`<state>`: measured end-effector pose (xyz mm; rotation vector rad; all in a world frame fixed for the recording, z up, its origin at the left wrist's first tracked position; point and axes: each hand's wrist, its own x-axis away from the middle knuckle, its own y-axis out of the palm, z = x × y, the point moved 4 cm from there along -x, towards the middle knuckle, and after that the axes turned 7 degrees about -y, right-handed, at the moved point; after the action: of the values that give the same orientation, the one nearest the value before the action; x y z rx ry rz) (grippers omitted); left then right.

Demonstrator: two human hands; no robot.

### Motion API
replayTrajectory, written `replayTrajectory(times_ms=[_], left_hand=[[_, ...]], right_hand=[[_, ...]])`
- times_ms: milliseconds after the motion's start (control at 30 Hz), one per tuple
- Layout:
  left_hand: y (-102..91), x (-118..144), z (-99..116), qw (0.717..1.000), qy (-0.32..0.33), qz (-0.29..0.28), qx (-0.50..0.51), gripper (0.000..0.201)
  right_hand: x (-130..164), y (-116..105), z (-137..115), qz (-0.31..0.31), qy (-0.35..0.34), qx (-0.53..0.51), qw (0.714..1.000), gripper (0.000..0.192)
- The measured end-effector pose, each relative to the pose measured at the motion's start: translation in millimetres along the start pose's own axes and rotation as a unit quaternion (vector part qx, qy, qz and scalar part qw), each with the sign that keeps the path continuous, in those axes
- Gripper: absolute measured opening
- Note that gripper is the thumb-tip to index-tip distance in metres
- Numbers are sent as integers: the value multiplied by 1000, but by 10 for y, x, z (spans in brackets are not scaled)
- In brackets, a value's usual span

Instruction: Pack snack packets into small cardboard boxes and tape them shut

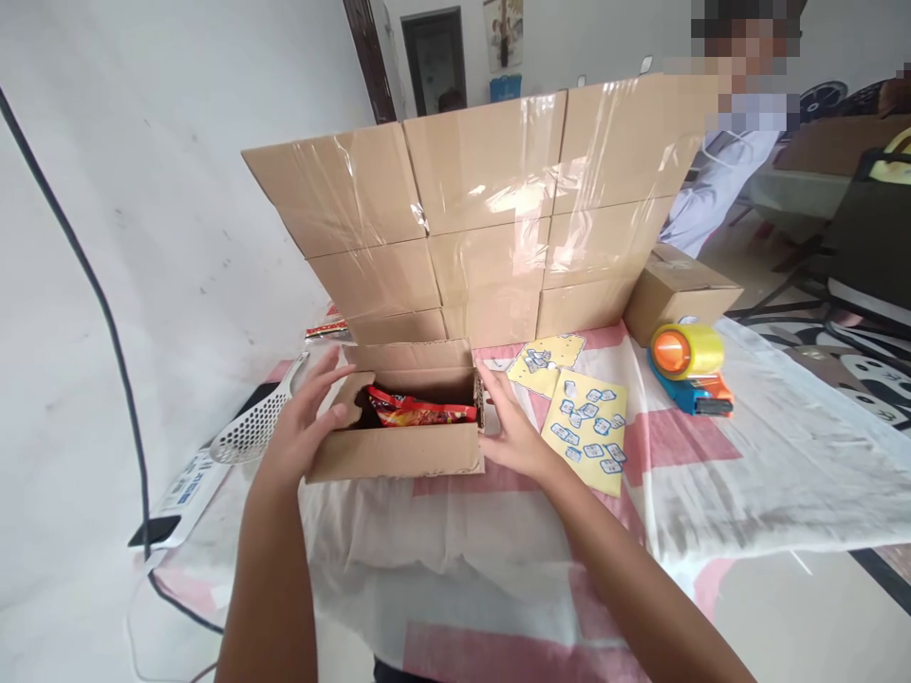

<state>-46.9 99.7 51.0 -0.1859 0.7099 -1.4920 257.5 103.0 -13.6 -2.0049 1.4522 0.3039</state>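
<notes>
At the middle of the cloth-covered table sat a small open brown cardboard box [399, 432], its top flaps not yet folded shut. Inside it lay a red and yellow snack packet [419, 411], so the filling looked done and the closing and taping looked left to do. The left hand [303, 427] pressed against the box's end at nine o'clock, fingers spread open, thumb hooked over the end flap. The right hand [509, 432] lay flat against the end at three o'clock, fingers apart, gripping nothing else. Just past that hand, at three o'clock, lay two yellow sheets of blue-and-white stickers [587, 427]. Farther out at two o'clock stood a blue and orange tape dispenser with a yellow roll [689, 372]. At twelve o'clock rose a wall of stacked, taped cardboard boxes [484, 218]. At nine o'clock a white perforated plastic scoop [256, 427] rested near the table's pink and white cloth [747, 474].
</notes>
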Motion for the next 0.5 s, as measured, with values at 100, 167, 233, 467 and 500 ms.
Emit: replayTrajectory(times_ms=[100, 167, 233, 467, 500], left_hand=[[71, 323, 12, 995, 35, -34, -85, 68], [113, 568, 17, 987, 57, -4, -153, 74], [153, 775, 20, 977, 79, 50, -192, 70], [145, 628, 144, 920, -19, 338, -196, 54], [180, 527, 194, 913, -23, 346, -214, 48]], right_hand=[[-39, -28, -33, -20, 13, -24, 999, 121], [-81, -55, -94, -38, -10, -28, 999, 123], [-122, -85, -160, -49, -51, -31, 997, 120], [-132, -90, -109, -87, -75, 88, 990, 109], [-130, -85, -87, -87, -61, 101, 989, 109]])
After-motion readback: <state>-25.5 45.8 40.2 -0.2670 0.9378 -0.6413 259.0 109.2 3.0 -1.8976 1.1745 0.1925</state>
